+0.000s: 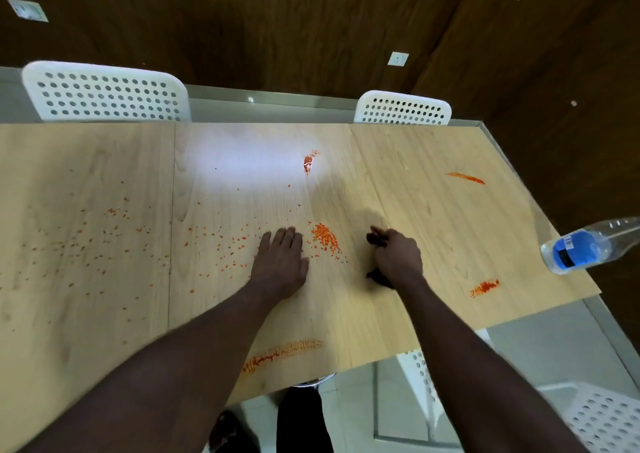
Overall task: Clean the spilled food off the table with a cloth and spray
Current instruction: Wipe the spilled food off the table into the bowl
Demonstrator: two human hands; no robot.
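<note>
Gathering step, it seems: left hand (280, 262) flat, fingers straight, crumbs (325, 238) just right of its fingertips; right hand (398, 258) clutches a dark cloth (376, 239), which should wipe them next.

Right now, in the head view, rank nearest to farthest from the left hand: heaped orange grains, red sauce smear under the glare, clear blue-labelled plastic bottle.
1. Heaped orange grains, just right of the left hand.
2. Red sauce smear, toward the far side.
3. Clear blue-labelled plastic bottle, at the right edge.

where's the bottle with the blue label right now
In the head view, the plastic bottle is at the table's right edge, right of the right hand and just beyond an orange smear.
</note>
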